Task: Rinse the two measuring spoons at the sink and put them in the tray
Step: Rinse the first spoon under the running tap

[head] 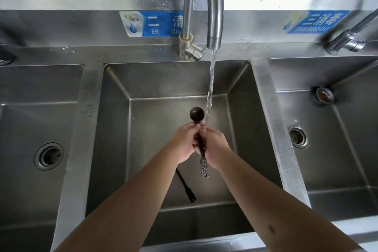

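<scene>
A stainless-steel commercial sink unit with three basins fills the view, blue labels along its back splash. In the middle basin (147, 80) a curved faucet (213, 16) runs a thin stream of water (210, 88). Both hands meet just under it, near the basin's centre. The left hand (185, 142) and right hand (214, 146) are closed together around the middle of a dark measuring spoon (197, 113); its long axis runs from the back wall toward the front edge, bowl pointing away, just left of the stream, and the perforated handle end (204, 168) hangs out toward the person. A second measuring spoon (187, 188) lies on the basin floor near the front edge, below the left forearm, so the left hand seems nearer. Its bowl is hidden. No tray is visible.
</scene>
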A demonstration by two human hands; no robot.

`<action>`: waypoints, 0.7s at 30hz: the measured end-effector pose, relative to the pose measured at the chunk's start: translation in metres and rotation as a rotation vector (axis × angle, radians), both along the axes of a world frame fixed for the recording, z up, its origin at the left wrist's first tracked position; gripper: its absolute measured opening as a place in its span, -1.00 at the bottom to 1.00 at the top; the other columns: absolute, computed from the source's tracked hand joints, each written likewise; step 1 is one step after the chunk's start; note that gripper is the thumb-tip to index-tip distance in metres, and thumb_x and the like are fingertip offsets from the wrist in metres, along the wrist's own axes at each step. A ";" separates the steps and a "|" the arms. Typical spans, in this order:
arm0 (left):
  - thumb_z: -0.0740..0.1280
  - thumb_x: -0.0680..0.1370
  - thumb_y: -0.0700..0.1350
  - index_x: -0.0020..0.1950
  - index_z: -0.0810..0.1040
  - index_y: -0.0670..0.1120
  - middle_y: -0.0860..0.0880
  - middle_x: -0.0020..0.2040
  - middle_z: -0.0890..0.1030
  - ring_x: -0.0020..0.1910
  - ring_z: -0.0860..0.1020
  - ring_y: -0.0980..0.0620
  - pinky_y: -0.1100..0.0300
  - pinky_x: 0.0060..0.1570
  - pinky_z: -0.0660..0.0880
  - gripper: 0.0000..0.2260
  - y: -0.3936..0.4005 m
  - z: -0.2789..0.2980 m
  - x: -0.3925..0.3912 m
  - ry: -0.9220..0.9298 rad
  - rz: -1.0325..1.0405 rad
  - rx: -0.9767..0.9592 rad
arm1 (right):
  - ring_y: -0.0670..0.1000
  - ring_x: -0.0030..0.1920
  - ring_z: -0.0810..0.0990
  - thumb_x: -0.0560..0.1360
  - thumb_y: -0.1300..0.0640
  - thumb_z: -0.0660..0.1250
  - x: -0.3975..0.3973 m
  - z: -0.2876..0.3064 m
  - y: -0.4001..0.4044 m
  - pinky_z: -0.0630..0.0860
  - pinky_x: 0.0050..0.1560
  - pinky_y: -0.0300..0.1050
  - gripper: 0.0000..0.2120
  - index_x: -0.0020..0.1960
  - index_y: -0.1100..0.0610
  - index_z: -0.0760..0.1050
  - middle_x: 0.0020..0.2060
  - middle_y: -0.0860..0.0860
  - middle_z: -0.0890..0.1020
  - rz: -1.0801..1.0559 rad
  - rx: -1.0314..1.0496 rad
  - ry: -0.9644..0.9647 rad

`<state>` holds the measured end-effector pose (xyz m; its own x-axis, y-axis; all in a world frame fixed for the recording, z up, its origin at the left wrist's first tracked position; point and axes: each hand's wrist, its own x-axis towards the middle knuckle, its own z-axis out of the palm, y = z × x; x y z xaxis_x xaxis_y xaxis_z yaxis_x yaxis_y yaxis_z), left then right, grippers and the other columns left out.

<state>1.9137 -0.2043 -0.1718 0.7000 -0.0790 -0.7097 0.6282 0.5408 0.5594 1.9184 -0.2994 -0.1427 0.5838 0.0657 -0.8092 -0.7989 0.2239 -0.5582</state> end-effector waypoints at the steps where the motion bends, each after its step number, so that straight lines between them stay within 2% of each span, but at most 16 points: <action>1: 0.15 0.65 -0.19 0.02 0.59 -0.14 -0.09 -0.28 0.58 -0.34 0.51 0.00 0.16 -0.37 0.39 -0.78 0.001 0.005 0.004 -0.018 -0.003 0.005 | 0.05 -0.49 0.56 0.59 0.24 0.25 0.005 0.004 0.001 0.50 -0.47 -0.13 -0.81 -0.08 0.28 0.60 -0.47 0.14 0.61 -0.010 -0.005 0.001; 4: 0.17 0.65 -0.17 0.02 0.56 -0.14 -0.10 -0.31 0.52 -0.43 0.48 0.01 0.22 -0.48 0.34 -0.82 0.003 0.019 0.020 -0.067 -0.013 0.024 | 0.05 -0.56 0.58 0.58 0.17 0.24 0.022 0.015 0.004 0.53 -0.53 -0.21 -0.72 -0.21 0.29 0.57 -0.51 0.14 0.63 -0.055 0.025 0.001; 8: 0.22 0.65 -0.14 0.02 0.56 -0.14 -0.08 -0.35 0.57 -0.41 0.51 -0.03 0.15 -0.40 0.34 -0.85 0.006 0.043 0.043 -0.159 -0.015 0.000 | 0.05 -0.53 0.57 0.57 0.14 0.26 0.043 0.034 0.004 0.48 -0.53 -0.21 -0.71 -0.23 0.29 0.58 -0.50 0.13 0.62 -0.050 0.108 -0.102; 11: 0.22 0.65 -0.14 -0.01 0.57 -0.12 -0.04 -0.39 0.62 -0.41 0.58 -0.01 0.21 -0.43 0.46 -0.84 0.008 0.062 0.057 -0.239 -0.019 -0.010 | 0.07 -0.46 0.61 0.57 0.16 0.25 0.056 0.051 0.004 0.53 -0.49 -0.17 -0.73 -0.19 0.29 0.61 -0.42 0.16 0.64 -0.015 0.167 -0.200; 14: 0.24 0.64 -0.11 -0.02 0.59 -0.11 -0.06 -0.35 0.64 -0.39 0.59 -0.03 0.20 -0.44 0.51 -0.84 0.012 0.074 0.069 -0.282 -0.018 0.013 | 0.11 -0.33 0.65 0.60 0.19 0.21 0.066 0.066 0.007 0.59 -0.32 -0.09 -0.75 -0.06 0.32 0.60 -0.31 0.20 0.64 0.001 0.228 -0.264; 17: 0.21 0.64 -0.13 -0.02 0.64 -0.10 -0.05 -0.22 0.71 -0.31 0.66 0.01 0.20 -0.41 0.55 -0.79 0.015 0.078 0.070 -0.282 0.036 -0.003 | 0.16 -0.25 0.62 0.58 0.29 0.21 0.066 0.069 0.010 0.55 -0.24 -0.02 -0.80 0.05 0.36 0.57 -0.22 0.27 0.60 0.022 0.188 -0.328; 19: 0.21 0.64 -0.15 -0.03 0.66 -0.09 -0.03 -0.19 0.73 -0.29 0.68 0.06 0.22 -0.39 0.55 -0.78 0.013 0.073 0.060 -0.248 0.042 -0.019 | 0.18 -0.24 0.63 0.57 0.35 0.21 0.056 0.062 0.009 0.56 -0.22 0.02 -0.82 -0.01 0.34 0.59 -0.21 0.29 0.62 0.024 0.111 -0.323; 21: 0.22 0.63 -0.16 -0.02 0.65 -0.11 -0.05 -0.17 0.72 -0.29 0.68 0.07 0.20 -0.34 0.55 -0.79 0.008 0.061 0.044 -0.170 0.040 -0.030 | 0.20 -0.18 0.66 0.58 0.33 0.26 0.040 0.049 0.005 0.61 -0.08 0.12 -0.83 -0.06 0.26 0.63 -0.17 0.30 0.65 0.062 -0.010 -0.304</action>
